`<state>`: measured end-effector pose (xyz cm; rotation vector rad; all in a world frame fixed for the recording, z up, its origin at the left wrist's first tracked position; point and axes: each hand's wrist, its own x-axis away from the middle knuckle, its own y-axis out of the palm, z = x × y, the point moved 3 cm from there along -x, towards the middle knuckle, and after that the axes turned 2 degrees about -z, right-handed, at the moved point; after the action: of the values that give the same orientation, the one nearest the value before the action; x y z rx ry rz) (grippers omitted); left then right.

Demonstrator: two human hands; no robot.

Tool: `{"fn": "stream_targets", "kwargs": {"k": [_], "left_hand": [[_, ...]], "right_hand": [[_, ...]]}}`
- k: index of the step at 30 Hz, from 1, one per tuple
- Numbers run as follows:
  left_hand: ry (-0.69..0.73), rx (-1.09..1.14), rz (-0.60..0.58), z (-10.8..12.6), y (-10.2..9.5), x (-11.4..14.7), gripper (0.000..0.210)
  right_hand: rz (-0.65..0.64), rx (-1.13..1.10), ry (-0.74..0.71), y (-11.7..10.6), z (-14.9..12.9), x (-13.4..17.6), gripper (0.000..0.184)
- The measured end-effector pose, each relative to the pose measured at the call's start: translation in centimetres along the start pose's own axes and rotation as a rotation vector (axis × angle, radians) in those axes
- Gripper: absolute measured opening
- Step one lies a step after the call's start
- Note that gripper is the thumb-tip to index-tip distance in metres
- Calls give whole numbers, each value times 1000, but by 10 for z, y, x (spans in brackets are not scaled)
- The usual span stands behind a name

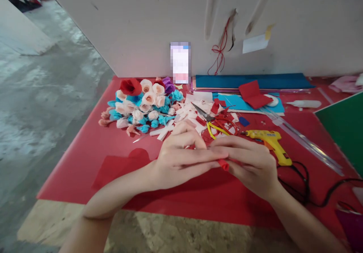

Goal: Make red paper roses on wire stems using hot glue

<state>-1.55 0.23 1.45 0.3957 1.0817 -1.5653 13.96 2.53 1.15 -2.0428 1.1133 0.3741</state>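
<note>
A small roll of red paper (224, 165) is pinched between my two hands above the red-covered table. My left hand (184, 156) grips it from the left, fingers stretched along it and closed together. From the right, my right hand (251, 162) closes its fingers and thumb on the same roll; most of the roll is hidden by the fingers. Just behind my hands lie scissors (214, 126) with yellow handles, amid white and red paper scraps (187, 111). A flat red paper piece (117, 169) rests on the table to the left of my left hand.
Paper flowers (141, 101) in several colours are heaped at the back left. To the right lie a yellow glue gun (269, 139) with a black cord, clear sticks (309, 143) and blue sheets (252, 103). A phone (180, 62) leans against the wall.
</note>
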Motion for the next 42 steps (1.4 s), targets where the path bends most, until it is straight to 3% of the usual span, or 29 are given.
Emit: {"fn": "stream_targets", "kwargs": {"k": [5, 16, 25, 34, 42], "left_hand": [[75, -104, -13, 1, -1, -1, 14], [73, -39, -17, -8, 0, 0, 11], [-67, 63, -36, -12, 2, -1, 13], [-176, 242, -88, -20, 3, 0, 12], [-256, 280, -62, -21, 6, 3, 15]], "right_hand": [[10, 54, -71, -1, 5, 2, 15], [-41, 59, -128, 0, 14, 4, 16], [-90, 6, -149, 1, 14, 2, 14], [-161, -104, -20, 3, 13, 1, 14], [-129, -6, -10, 5, 9, 5, 11]]}}
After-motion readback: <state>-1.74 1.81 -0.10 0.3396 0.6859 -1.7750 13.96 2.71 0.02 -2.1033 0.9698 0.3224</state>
